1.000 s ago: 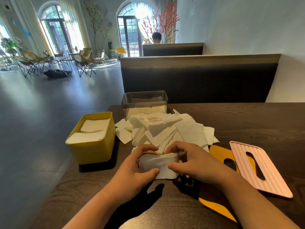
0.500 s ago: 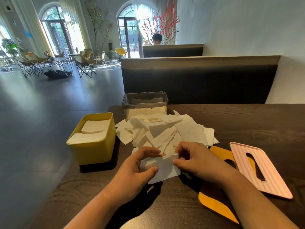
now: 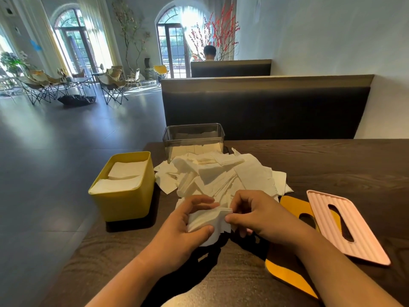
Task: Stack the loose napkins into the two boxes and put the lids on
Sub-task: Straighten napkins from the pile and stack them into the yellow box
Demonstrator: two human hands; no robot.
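Napkin (image 3: pixel 207 220): thin folded paper, very light and limp, with no stiffness of its own. It looks easy to crease and tear, and it won't slip much on dry skin. A layered edge shows at the top right, so it may be several plies or several sheets; I cannot tell which.

Best hold, as I judge it: flat, thumb under and fingers over near the two short ends, with light pressure. A one-corner pinch would likely let the fold fall open.

Position: the napkin is between my hands, just above the table (image 3: pixel 332 165), at the near edge of the pile (image 3: pixel 221 173).

Left hand (image 3: pixel 181 229): fingers half curled. The thumb presses the napkin's lower left from below and the fingers arch over its top. It grips the napkin.

Right hand (image 3: pixel 259 216): thumb and forefinger closed in a pinch on the napkin's right edge, the other fingers curled under. It holds only the napkin.

Yellow box (image 3: pixel 124 204): left of the pile, lid off, white napkins inside reaching near the rim.

Clear box (image 3: pixel 192 136): behind the pile, lid off, a low layer of napkins at the bottom.

Yellow lid (image 3: pixel 292 207) and pink lid (image 3: pixel 365 240): both flat on the table to my right, the pink one overlapping the yellow. My right forearm crosses over the yellow lid.

Judgement: much of the pile is still loose, and neither lid is on.
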